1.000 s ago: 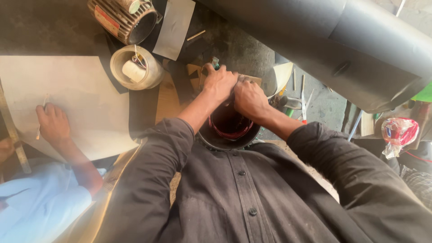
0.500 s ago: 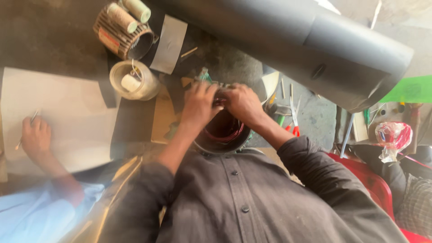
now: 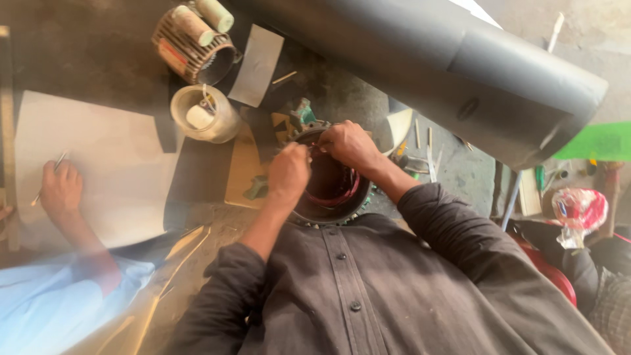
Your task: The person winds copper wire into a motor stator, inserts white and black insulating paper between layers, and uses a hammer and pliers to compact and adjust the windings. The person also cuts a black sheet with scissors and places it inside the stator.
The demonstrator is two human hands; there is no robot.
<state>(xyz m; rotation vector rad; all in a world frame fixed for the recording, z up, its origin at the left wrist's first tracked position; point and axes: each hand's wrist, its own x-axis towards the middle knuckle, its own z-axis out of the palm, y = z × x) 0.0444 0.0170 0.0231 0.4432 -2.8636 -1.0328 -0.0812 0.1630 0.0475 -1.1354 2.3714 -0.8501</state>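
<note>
Against my chest, at the desk [image 3: 79, 39] edge, sat the stator [image 3: 332, 197], a round metal housing with red windings inside. Both my hands worked at its far rim: the left hand [image 3: 288, 172] was pinched closed on something thin at the windings, the right hand [image 3: 348, 143] curled over the rim, touching it. I judged the housing heavy and stiff, best held by its outer shell, the wire soft and easily nicked. Beyond it stood a white tub [image 3: 204, 115] with a pale lump and a thin stick inside. Another person's hand [image 3: 60, 187] rested on paper [image 3: 112, 164] well apart.
</note>
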